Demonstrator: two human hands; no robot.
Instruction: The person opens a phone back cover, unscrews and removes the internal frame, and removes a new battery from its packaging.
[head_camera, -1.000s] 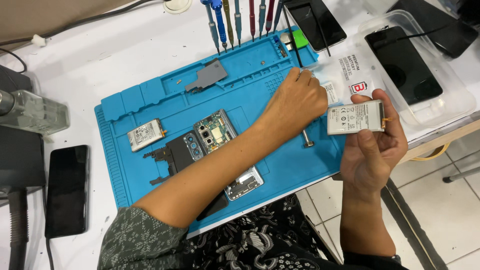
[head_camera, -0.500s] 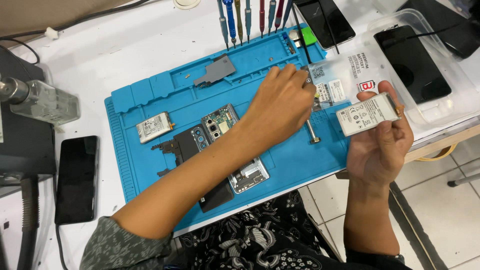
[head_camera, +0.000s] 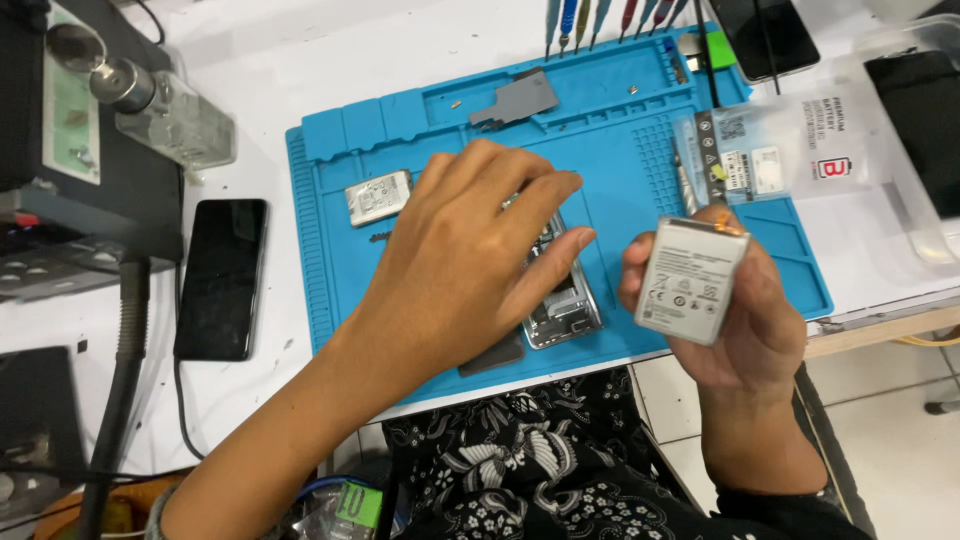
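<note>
1. the right hand (head_camera: 745, 320) holds a flat white phone battery (head_camera: 692, 281) upright by its edges, fingers wrapped behind it, just off the front right corner of the blue work mat (head_camera: 640, 150).
2. the left hand (head_camera: 465, 260) hovers with fingers spread and relaxed over the opened phone (head_camera: 560, 300) near the mat's front edge; it grips nothing, and whether the fingertips touch the phone cannot be told.
3. a small silver module (head_camera: 378, 197) lies near the mat's left edge, just beside the left hand.
4. a grey metal plate (head_camera: 517, 101) rests near the mat's far edge.
5. a clear packet (head_camera: 770, 160) lies across the mat's right edge.
6. a dark phone (head_camera: 222, 277) lies face up on the bench, left of the mat.
7. screwdrivers (head_camera: 600, 15) line the mat's far edge.
</note>
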